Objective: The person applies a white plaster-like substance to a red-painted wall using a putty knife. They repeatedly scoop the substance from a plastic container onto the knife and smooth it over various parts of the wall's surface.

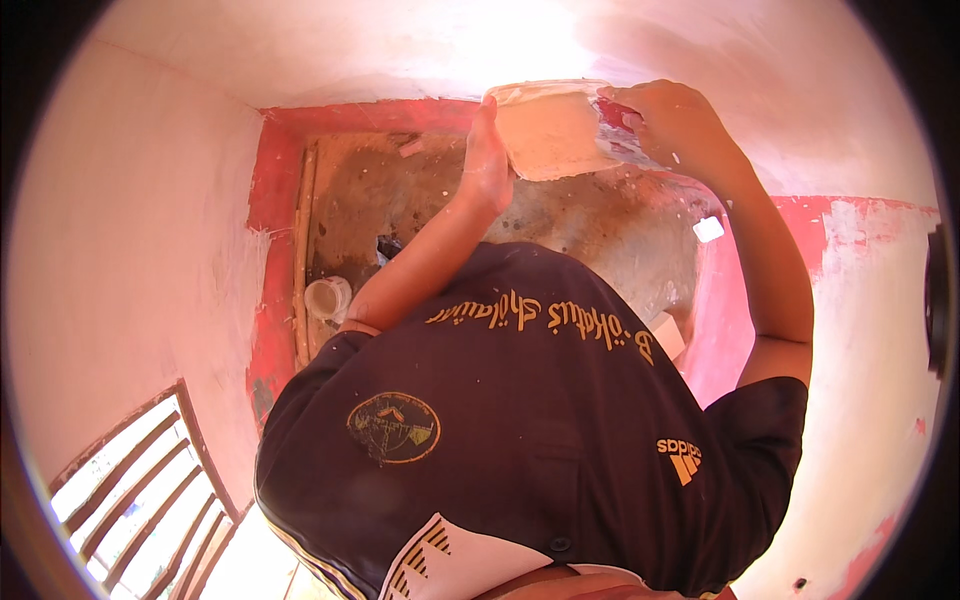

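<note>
My left hand (485, 155) grips the left edge of a shallow, pale rectangular tray (553, 135), held up close to the wall ahead. Whitish paste clings to the tray's rim. At its right side my right hand (668, 118) is closed on a scraper (622, 128), reddish and smeared with white paste. The scraper's edge lies against the tray's right end; its handle is mostly hidden by my fingers.
Below, a stained brown floor (600, 225) is bordered by a red wall band (268, 180). A white bucket (327, 298) stands by the left wall. On the right is a small white square (708, 230). A barred window (150, 490) sits lower left.
</note>
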The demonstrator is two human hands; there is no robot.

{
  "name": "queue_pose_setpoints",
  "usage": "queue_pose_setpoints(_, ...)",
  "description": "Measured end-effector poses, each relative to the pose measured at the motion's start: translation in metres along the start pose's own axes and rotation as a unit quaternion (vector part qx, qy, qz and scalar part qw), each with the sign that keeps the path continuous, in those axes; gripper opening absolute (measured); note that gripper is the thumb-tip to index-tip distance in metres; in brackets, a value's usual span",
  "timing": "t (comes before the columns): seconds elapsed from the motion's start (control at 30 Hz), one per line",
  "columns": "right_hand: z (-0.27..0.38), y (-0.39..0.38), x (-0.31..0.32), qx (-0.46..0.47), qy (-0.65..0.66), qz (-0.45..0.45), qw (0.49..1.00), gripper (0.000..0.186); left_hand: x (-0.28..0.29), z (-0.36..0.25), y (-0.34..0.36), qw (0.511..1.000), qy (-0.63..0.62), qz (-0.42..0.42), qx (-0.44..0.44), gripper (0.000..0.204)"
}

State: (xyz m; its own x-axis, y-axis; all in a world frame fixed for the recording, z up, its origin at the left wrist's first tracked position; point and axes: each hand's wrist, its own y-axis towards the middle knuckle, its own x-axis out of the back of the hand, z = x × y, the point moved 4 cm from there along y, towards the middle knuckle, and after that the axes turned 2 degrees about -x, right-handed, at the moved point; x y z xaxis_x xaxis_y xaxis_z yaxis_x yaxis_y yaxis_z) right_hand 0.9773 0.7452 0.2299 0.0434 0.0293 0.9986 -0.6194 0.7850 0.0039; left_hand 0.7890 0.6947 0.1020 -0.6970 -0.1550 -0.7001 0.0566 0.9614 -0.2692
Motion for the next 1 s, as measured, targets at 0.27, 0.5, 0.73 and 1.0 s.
queue_pose_setpoints(0.27, 0.045, 0.02, -0.011, -0.017, -0.032, 0.072, 0.997, 0.032, 0.017, -0.001, -0.007, 1.0, -0.02, -0.007, 0.012, 0.061)
queue_pose_setpoints(0.5, 0.047, 0.011, -0.019, -0.016, 0.0, 0.1, 0.995, 0.038, 0.013, 0.031, 0.002, 1.0, -0.014, -0.026, 0.0, 0.045)
queue_pose_setpoints(0.73, -0.014, -0.031, -0.014, -0.016, 0.061, 0.107, 0.992, 0.034, -0.05, 0.092, 0.011, 0.999, 0.017, -0.011, 0.025, 0.055)
queue_pose_setpoints(1.0, -0.08, -0.068, -0.011, -0.047, 0.127, 0.01, 0.991, 0.034, -0.101, 0.143, 0.027, 0.999, 0.036, 0.005, 0.01, 0.046)
